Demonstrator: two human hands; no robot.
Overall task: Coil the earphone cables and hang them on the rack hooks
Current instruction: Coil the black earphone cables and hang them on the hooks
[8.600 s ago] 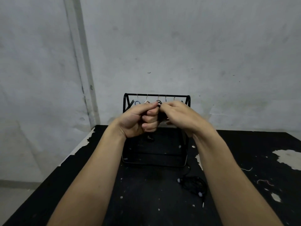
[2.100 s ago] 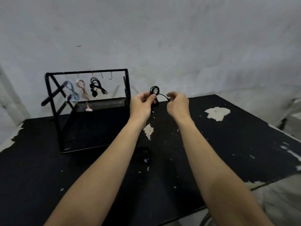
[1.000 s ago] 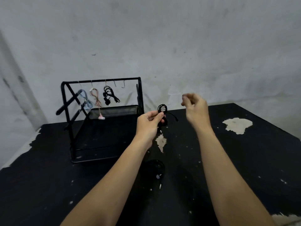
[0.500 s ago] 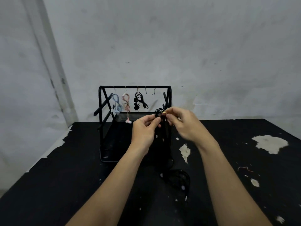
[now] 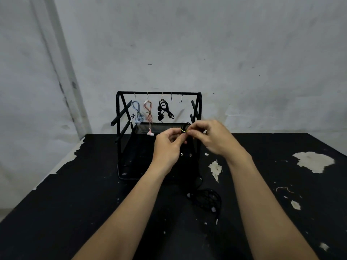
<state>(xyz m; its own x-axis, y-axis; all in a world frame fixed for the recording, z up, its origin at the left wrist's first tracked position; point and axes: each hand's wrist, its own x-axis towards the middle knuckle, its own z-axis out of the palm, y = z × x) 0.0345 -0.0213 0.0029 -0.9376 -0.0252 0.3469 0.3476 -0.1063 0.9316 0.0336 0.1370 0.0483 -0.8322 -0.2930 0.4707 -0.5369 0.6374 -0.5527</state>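
Both bare forearms reaching forward and converging, left hand raised with fingers curled and thumb and forefinger closed in a pinch grip, right hand just beside it, fingertips meeting the left's, fingers curled, knuckles up

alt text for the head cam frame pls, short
A person's left hand and right hand pinch a small coiled black earphone cable with a thin yellow twist tie in front of a black metal rack on a worn black table. Blue, pink and black coiled earphones hang from three hooks; two hooks are empty. Another loose black cable lies on the table.
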